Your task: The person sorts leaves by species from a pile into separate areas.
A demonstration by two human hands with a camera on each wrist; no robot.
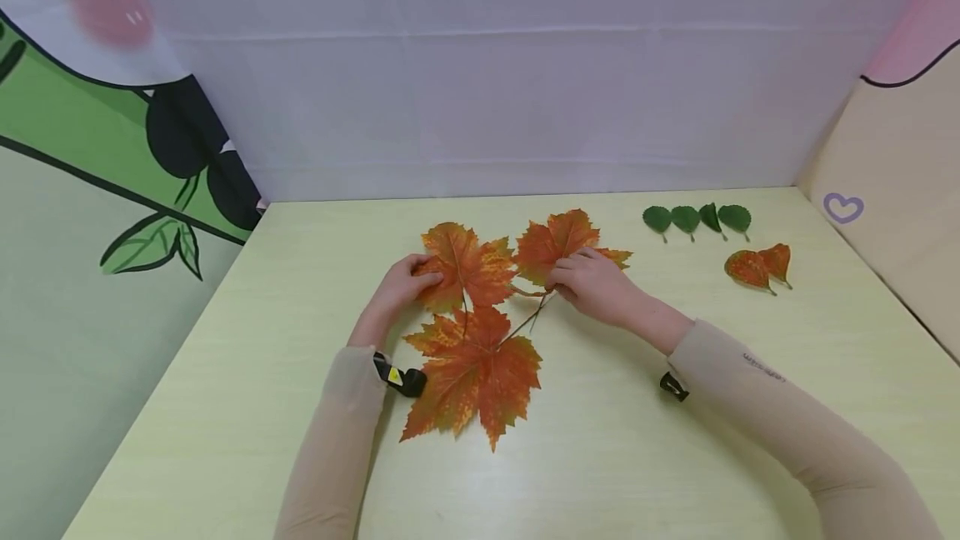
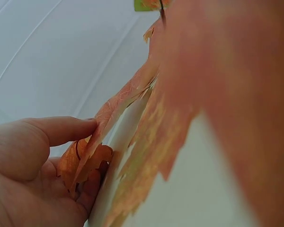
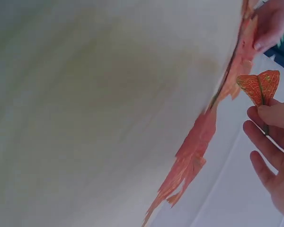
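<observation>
Three large orange maple leaves lie close together: the upper-left maple leaf [image 1: 468, 269], the upper-right maple leaf [image 1: 555, 238] and the front maple leaf [image 1: 480, 377]. My left hand [image 1: 408, 280] pinches the outer edge of the upper-left one, thumb on top. In the left wrist view, another orange leaf piece [image 2: 97, 160] shows behind that edge; I cannot tell whether it is separate. My right hand [image 1: 596, 283] is over the lower part of the upper-right leaf. Between thumb and fingers it holds a small orange leaf [image 3: 262, 85] by its stem, seen in the right wrist view.
At the back right of the table [image 1: 750, 407] lies a row of several small green leaves [image 1: 685, 220]. In front of them are two small orange leaves [image 1: 748, 268], overlapping. Thin dark stems [image 1: 525, 322] cross between the maple leaves. A pale curtain [image 1: 525, 107] hangs behind the table.
</observation>
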